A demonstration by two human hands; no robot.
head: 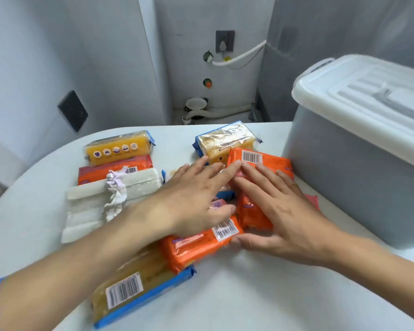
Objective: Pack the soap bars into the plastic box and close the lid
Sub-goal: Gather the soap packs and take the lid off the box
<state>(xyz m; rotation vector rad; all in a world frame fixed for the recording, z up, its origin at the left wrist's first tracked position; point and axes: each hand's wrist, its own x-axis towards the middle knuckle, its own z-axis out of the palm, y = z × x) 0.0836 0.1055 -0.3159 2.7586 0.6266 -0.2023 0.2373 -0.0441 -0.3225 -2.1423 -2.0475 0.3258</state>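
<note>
With my left hand (191, 201) and right hand (280, 211) spread flat, gripping nothing, on the orange soap bars (253, 187) just left of the lidded plastic box (359, 168), I'd lift that lid (368, 96) first, then gather bars squarely.
</note>
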